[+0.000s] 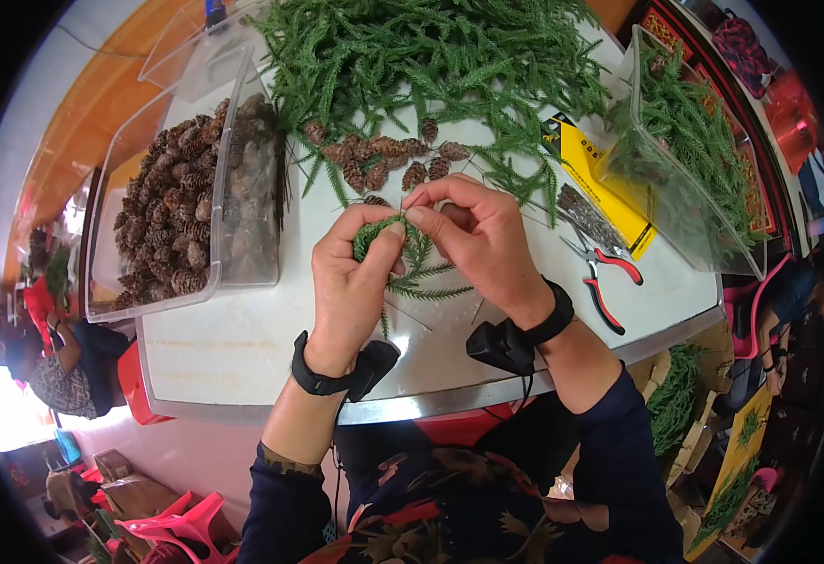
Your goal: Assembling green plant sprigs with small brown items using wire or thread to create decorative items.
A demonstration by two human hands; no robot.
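My left hand (351,277) and my right hand (478,235) meet over the middle of the white table (233,338). Both pinch a small bundle of green conifer sprigs (412,268), the left curled around its top, the right gripping from above with fingertips. Sprig ends fan out below my hands. Just behind them lies a loose row of brown pine cones (384,160). Each wrist wears a black strap with a small black device.
A clear plastic bin of pine cones (181,207) stands at left. A heap of green branches (431,56) covers the far table. At right lie red-handled pliers (604,277), a yellow packet (600,174) and a clear bin of greenery (689,150). A person sits at far left.
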